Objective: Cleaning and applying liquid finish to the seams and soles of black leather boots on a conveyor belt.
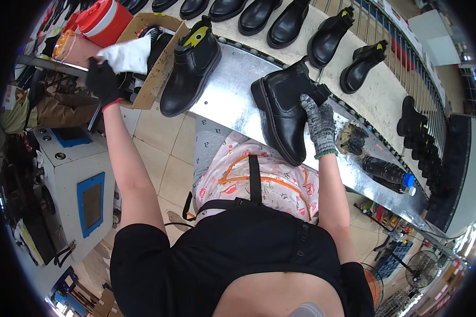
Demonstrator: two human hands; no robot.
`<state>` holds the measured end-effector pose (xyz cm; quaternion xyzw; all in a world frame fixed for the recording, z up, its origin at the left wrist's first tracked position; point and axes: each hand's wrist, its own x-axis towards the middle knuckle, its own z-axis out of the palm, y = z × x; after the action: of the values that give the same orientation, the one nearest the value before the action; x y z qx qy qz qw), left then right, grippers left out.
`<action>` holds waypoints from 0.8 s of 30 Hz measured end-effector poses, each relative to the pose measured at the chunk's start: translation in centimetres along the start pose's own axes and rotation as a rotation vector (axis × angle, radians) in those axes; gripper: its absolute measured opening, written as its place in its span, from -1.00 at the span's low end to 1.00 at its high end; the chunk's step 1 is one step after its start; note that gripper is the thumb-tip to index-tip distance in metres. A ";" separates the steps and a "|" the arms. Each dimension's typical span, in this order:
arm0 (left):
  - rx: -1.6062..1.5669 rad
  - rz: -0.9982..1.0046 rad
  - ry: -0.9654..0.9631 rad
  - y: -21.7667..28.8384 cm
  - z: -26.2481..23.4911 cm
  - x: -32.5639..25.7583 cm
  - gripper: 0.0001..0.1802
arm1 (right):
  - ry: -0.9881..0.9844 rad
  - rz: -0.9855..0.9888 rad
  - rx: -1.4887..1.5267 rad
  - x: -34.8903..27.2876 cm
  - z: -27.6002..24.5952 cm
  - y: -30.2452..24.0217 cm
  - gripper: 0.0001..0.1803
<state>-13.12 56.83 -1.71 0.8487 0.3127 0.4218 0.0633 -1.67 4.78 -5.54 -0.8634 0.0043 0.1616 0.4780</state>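
My right hand (321, 124), in a grey knit glove with a green cuff, grips a black ankle boot (286, 100) by the shaft, near its opening. That boot lies tilted over the metal worktop (230, 92), its toe pointing toward me past the front edge. Out to the left, my left hand (103, 83) wears a black glove with a red cuff. Its fingers are closed at the corner of a white cloth (127, 55), above a cardboard box (156, 79). A second black boot (190, 74), with a yellow-green tag inside, rests between the box and the gripped boot.
Several black boots (288, 24) line a pale conveyor belt (378, 105) beyond the worktop. At the right lie a dark, stained lump (353, 138) and a blue-capped bottle (386, 171). A red container (104, 24) stands far left, above a white machine (71, 174).
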 end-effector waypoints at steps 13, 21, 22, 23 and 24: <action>-0.836 0.325 -0.492 22.0 -1.2 -15.8 -0.58 | -0.019 -0.012 0.106 0.6 0.3 1.3 -0.37; -0.587 0.489 -0.839 24.7 -1.5 -21.0 -0.15 | 0.021 0.035 0.020 -0.2 0.1 -0.3 -0.40; -0.586 0.493 -0.840 24.8 -1.5 -21.2 -0.15 | 0.011 0.023 0.013 -0.3 0.0 -0.5 -0.40; -0.580 0.527 -0.829 24.8 -1.5 -21.3 -0.15 | -0.001 0.011 0.006 -0.4 0.0 -0.7 -0.41; -0.575 0.560 -0.817 24.8 -1.5 -21.4 -0.14 | -0.001 0.011 0.008 -0.4 0.0 -1.0 -0.41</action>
<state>-11.96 24.33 -5.99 0.9420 -0.1010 0.1281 0.2932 -1.91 5.28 -4.63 -0.8613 0.0097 0.1645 0.4806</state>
